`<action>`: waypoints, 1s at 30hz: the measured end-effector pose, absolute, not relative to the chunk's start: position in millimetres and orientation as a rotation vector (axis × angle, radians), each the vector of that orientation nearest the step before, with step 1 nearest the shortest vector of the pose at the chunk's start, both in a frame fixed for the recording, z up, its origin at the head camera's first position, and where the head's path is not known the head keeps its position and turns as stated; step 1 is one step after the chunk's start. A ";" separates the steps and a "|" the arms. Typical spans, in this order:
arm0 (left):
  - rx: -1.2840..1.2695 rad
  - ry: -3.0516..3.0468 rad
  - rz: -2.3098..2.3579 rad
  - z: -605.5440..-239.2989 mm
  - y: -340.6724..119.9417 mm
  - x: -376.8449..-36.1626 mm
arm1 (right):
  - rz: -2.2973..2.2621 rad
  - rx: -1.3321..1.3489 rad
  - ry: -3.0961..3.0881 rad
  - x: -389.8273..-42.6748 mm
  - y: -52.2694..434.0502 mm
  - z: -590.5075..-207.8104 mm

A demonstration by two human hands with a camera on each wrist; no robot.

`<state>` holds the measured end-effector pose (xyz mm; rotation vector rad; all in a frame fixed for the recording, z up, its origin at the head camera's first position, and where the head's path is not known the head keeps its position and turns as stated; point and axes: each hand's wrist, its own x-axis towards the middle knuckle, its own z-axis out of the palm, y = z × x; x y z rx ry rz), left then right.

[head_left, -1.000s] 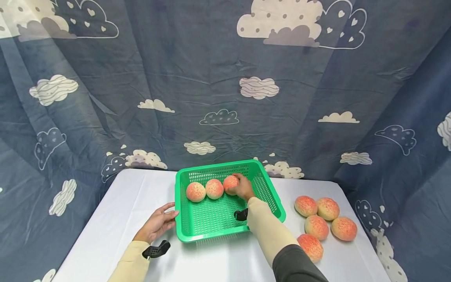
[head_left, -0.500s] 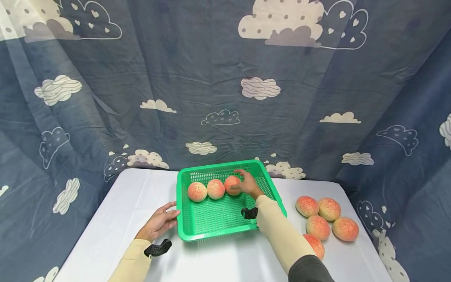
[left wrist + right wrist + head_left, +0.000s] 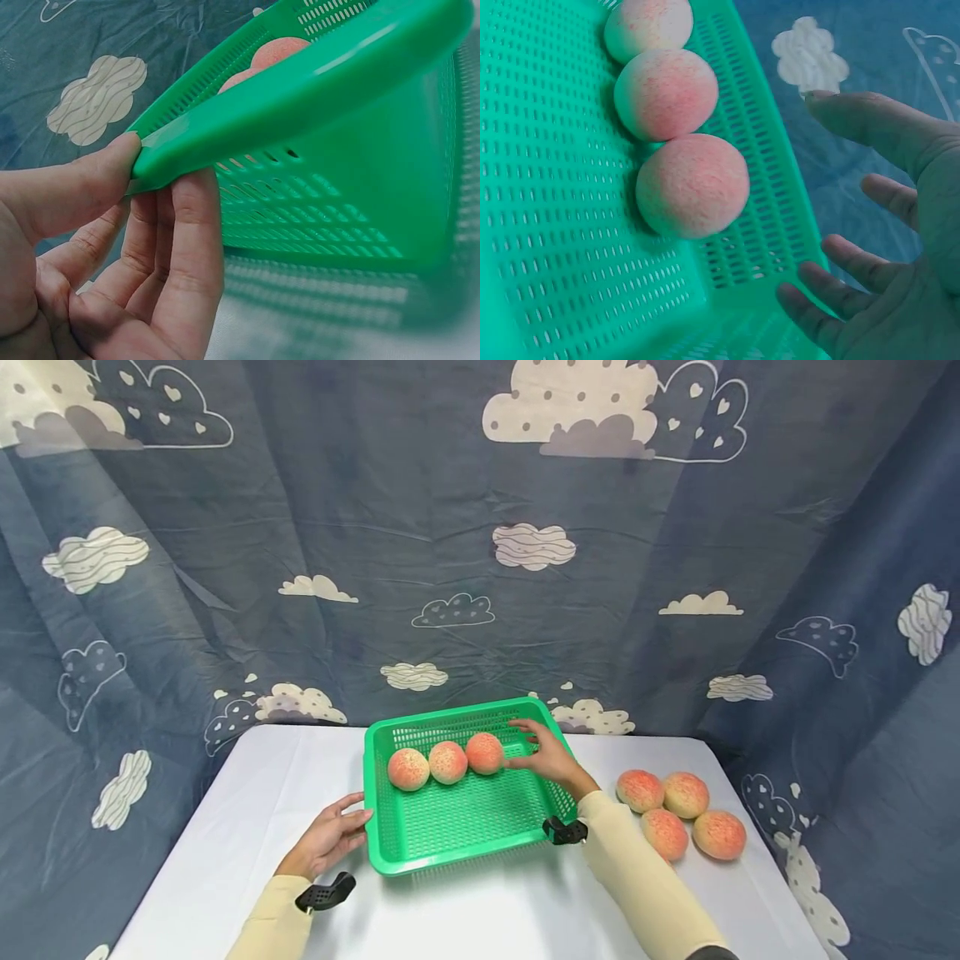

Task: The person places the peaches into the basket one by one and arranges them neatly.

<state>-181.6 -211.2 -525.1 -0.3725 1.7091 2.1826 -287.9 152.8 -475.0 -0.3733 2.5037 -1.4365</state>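
Note:
A green plastic basket (image 3: 465, 827) with slotted walls stands on the white table. Along its back wall, three peaches, the left (image 3: 408, 769), the middle (image 3: 447, 762) and the right (image 3: 485, 753), lie in a row. My left hand (image 3: 324, 839) pinches the basket's left rim, thumb on top and fingers underneath, as the left wrist view shows. Over the basket's right part is my right hand (image 3: 551, 756), fingers spread and nothing held. In the right wrist view that hand (image 3: 900, 247) is apart from the nearest peach (image 3: 693, 186).
Several more peaches, one of them at the front right (image 3: 719, 835), are grouped on the white table (image 3: 450, 918) to the right of the basket. My right sleeve (image 3: 645, 877) partly covers that group. A dark cloud-print curtain (image 3: 420, 560) hangs behind the table.
My right hand has let go of the right peach in the row and moved right, its fingers spreading. The left hand has stayed at the basket rim. The head view has shifted slightly.

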 end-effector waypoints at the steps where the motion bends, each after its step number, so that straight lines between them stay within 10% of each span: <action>1: -0.376 1.706 2.186 -524.5 -211.6 -181.3 | -1.450 -0.383 2.495 -284.0 156.2 -472.8; 30: -0.359 1.686 2.184 -522.5 -211.2 -178.7 | -1.654 -0.451 2.415 -193.3 275.7 -475.9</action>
